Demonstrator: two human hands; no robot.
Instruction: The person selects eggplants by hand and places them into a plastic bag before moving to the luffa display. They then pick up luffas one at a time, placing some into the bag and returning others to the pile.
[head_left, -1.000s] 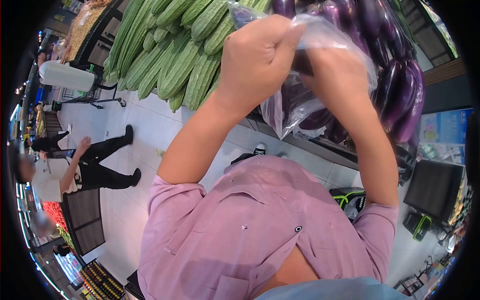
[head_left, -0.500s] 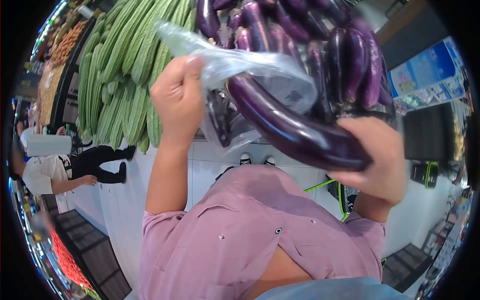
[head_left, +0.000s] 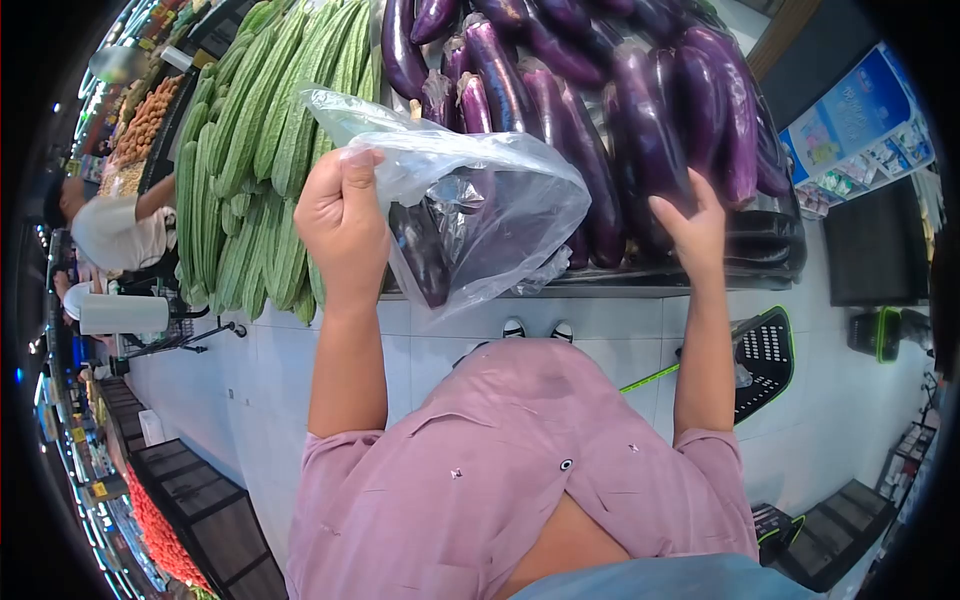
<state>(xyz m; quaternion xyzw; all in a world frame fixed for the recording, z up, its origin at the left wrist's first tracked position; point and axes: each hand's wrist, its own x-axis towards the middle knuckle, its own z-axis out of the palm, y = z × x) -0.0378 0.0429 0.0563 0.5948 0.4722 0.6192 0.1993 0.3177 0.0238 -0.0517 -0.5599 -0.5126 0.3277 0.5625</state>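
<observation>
My left hand (head_left: 345, 210) is closed on the gathered edge of a clear plastic bag (head_left: 520, 195), whose mouth gapes to the right. A dark eggplant (head_left: 420, 255) shows through the lower left of the bag. To the right, my right hand (head_left: 690, 225) reaches to the eggplant pile, thumb and fingers around the lower end of a large eggplant (head_left: 648, 125). That eggplant lies along the top of the pile, stem end away from me. Some of my right fingers are hidden behind it.
Ridged green gourds (head_left: 250, 200) are heaped left of the eggplants. A black basket with a green rim (head_left: 765, 365) is on the floor at right. A blue sign (head_left: 850, 125) stands beyond the stall. At far left, a person (head_left: 115, 230) is near a cart.
My right hand has carried the eggplant from in front of the bag up to the pile. My left hand keeps the bag, now opened wider. The person at left has shifted away.
</observation>
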